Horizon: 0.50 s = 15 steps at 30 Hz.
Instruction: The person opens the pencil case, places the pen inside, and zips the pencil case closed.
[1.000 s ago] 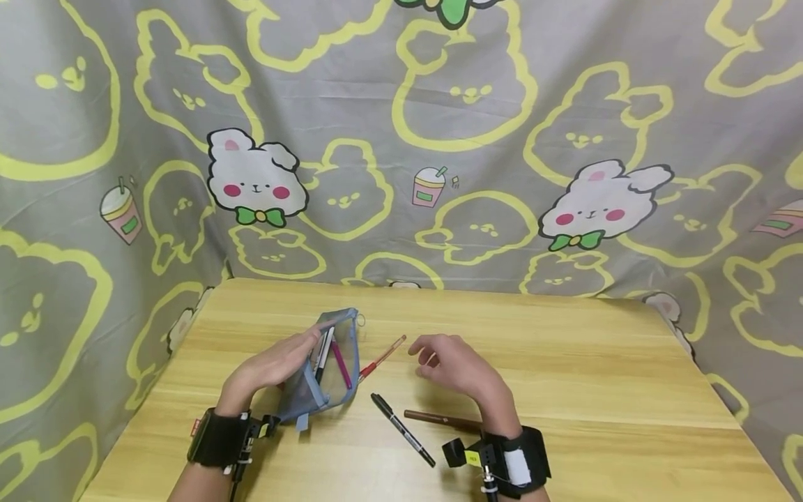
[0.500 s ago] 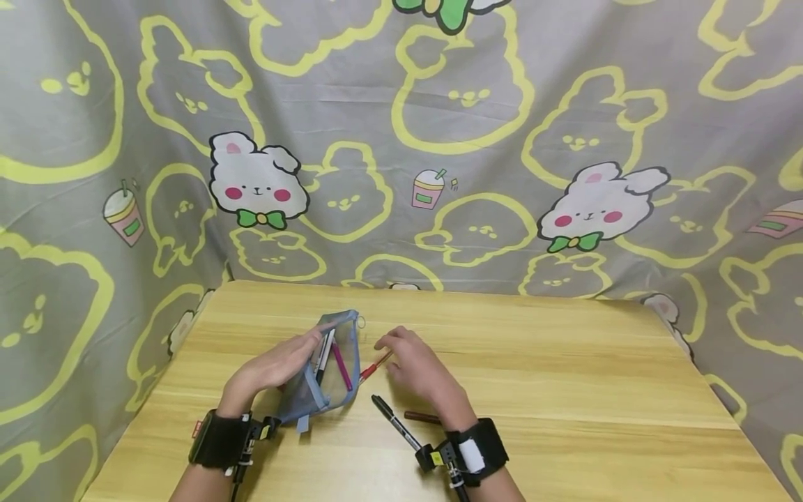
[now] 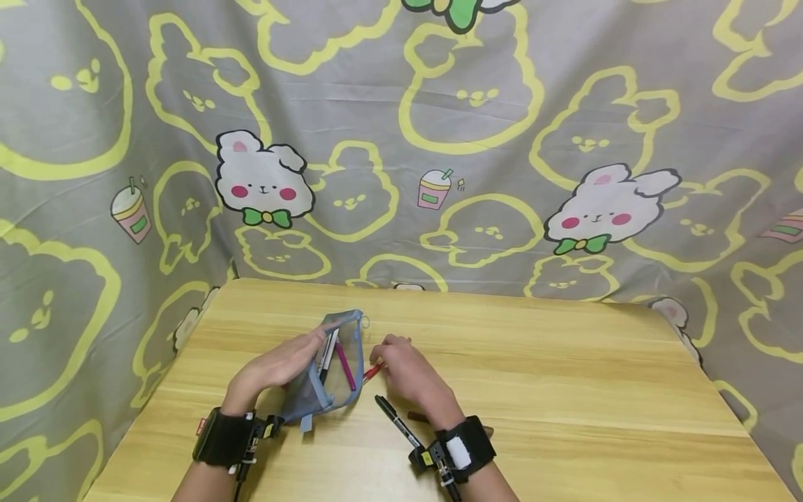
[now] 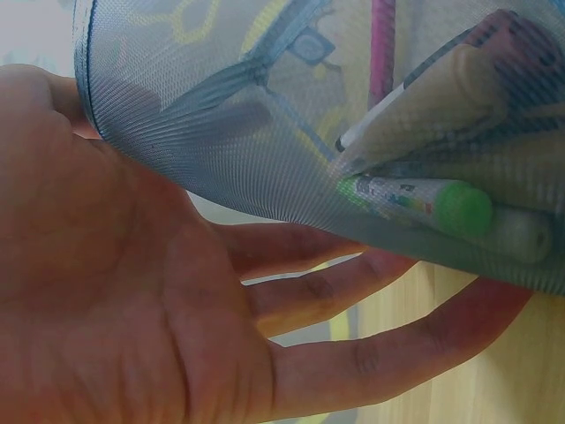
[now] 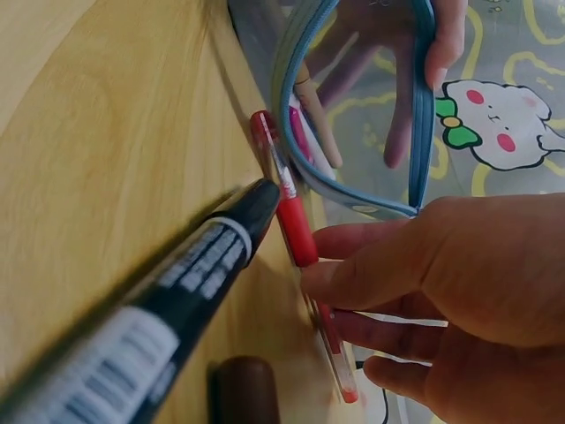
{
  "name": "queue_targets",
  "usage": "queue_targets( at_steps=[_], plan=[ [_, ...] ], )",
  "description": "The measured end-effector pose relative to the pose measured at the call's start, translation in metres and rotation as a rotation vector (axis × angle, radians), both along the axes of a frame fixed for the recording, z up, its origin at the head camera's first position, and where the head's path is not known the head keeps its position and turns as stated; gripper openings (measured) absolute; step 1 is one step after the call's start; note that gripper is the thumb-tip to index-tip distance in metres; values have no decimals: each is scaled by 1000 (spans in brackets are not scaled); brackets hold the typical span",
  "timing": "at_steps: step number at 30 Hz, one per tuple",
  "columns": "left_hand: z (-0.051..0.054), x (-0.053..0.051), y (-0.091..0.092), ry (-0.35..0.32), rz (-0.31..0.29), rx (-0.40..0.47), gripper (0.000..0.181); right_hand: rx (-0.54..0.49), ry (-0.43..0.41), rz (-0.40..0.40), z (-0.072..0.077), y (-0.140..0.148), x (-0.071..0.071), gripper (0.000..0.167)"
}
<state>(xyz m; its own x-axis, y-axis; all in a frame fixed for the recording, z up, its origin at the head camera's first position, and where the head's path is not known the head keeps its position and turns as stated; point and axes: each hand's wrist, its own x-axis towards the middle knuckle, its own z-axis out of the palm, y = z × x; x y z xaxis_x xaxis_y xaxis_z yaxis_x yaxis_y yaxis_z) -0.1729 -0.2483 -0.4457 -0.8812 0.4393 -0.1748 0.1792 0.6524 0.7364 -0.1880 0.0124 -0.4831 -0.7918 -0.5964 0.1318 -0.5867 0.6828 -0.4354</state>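
Observation:
A blue mesh pencil case (image 3: 305,394) lies unzipped on the table, holding several pens and markers. My left hand (image 3: 285,359) holds its left side; in the left wrist view, fingers (image 4: 380,358) spread along the mesh. A digit bends at the zipped rim (image 5: 424,132) in the right wrist view. Just right of the case, my right hand (image 3: 408,369) pinches a clear pen with a red grip (image 5: 296,230) between thumb and fingers. The pen lies beside the opening. Through the mesh show a green-ended marker (image 4: 424,203) and a magenta pen (image 3: 345,366).
A black marker (image 3: 396,418) lies in front of the right hand, its lower end hidden by the wrist camera. A brown pen (image 3: 419,417) is partly covered by the right wrist. A patterned curtain (image 3: 477,139) hangs behind the wooden table (image 3: 564,383).
My right hand has come in from the right, down onto the red-gripped pen, and now pinches it. The left hand and pencil case have stayed in place.

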Motion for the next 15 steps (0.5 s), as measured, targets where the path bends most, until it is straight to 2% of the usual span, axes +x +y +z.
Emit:
queue_targets(
  at_steps=[11, 15],
  plan=[
    [-1, -1, 1, 10, -13, 3, 58, 5, 97, -26, -4, 2, -1, 15],
    [-2, -1, 0, 14, -29, 11, 58, 35, 128, -27, -4, 3, -2, 15]
  ],
)
